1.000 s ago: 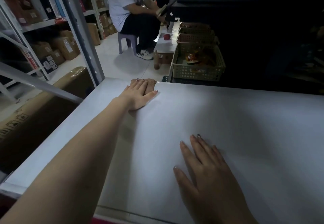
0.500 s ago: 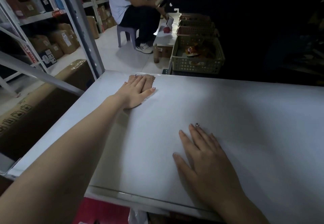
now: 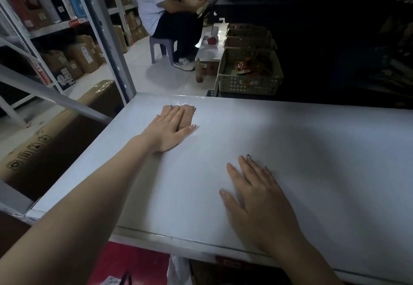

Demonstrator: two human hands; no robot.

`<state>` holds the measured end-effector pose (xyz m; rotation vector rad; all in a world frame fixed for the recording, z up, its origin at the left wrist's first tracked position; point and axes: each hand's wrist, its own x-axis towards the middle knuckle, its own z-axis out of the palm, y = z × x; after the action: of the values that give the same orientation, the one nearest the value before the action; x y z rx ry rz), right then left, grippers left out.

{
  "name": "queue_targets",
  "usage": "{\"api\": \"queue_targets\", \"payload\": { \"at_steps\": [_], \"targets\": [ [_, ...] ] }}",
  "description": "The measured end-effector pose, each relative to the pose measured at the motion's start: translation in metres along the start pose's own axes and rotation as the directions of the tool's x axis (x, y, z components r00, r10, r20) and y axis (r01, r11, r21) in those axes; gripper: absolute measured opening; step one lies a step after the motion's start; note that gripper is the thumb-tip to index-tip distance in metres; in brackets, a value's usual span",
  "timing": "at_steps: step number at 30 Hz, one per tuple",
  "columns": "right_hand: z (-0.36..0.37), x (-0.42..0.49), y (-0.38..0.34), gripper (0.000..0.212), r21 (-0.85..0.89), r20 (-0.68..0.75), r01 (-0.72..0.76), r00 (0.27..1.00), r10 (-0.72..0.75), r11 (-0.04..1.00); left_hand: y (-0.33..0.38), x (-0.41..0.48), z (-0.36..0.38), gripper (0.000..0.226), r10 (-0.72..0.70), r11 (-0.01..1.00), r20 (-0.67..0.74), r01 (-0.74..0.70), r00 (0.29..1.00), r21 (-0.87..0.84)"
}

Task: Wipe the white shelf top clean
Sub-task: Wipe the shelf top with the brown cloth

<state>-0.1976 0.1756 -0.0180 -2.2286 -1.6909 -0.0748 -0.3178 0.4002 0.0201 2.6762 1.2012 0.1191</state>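
Note:
The white shelf top [image 3: 301, 150] spreads wide in front of me. A small brownish-pink cloth [image 3: 188, 115] lies flat near its far left corner. My left hand [image 3: 171, 128] rests palm-down on the cloth with fingers spread, pressing it to the surface; much of the cloth is hidden under the fingers. My right hand [image 3: 257, 197] lies flat on the bare shelf top nearer to me, fingers apart, holding nothing. A wet sheen shows on the shelf just beyond the cloth.
A grey metal upright [image 3: 105, 36] stands at the shelf's far left corner. A large taped carton [image 3: 58, 132] sits below left. Beyond the far edge stand perforated baskets [image 3: 250, 77]. A person sits on a small stool [image 3: 161, 49] in the aisle.
My left hand and the cloth stay at the far left corner. The camera has tilted, so the shelf's near edge and things beneath it come into sight. My right hand stays flat.

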Motion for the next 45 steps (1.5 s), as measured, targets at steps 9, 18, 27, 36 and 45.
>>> {"api": "queue_targets", "payload": {
  "at_steps": [9, 18, 27, 36, 45],
  "targets": [
    [-0.004, 0.0, 0.0, 0.055, -0.019, 0.026, -0.002, 1.0, 0.002, 1.0, 0.005, -0.036, -0.001, 0.096, 0.032, 0.999, 0.015, -0.031, 0.999, -0.034],
    [-0.006, -0.001, 0.0, 0.065, 0.013, 0.067, 0.02, 0.998, -0.021, 1.0, -0.005, -0.056, 0.011, 0.099, 0.069, 0.998, -0.016, -0.069, 0.998, 0.008],
    [-0.014, 0.0, -0.001, 0.088, 0.048, 0.125, 0.044, 0.991, -0.049, 0.998, -0.013, -0.086, 0.02, 0.11, 0.077, 0.997, -0.015, -0.077, 0.997, 0.013],
    [-0.015, 0.0, -0.001, 0.09, 0.011, 0.129, 0.043, 0.991, -0.044, 0.999, -0.012, -0.122, 0.018, 0.108, 0.059, 0.998, 0.01, -0.059, 0.998, -0.014],
    [-0.019, 0.0, -0.004, 0.092, 0.015, 0.156, 0.051, 0.986, -0.053, 0.999, -0.016, -0.16, 0.019, 0.088, 0.108, 0.994, -0.001, -0.108, 0.994, -0.021]
  ]
}}
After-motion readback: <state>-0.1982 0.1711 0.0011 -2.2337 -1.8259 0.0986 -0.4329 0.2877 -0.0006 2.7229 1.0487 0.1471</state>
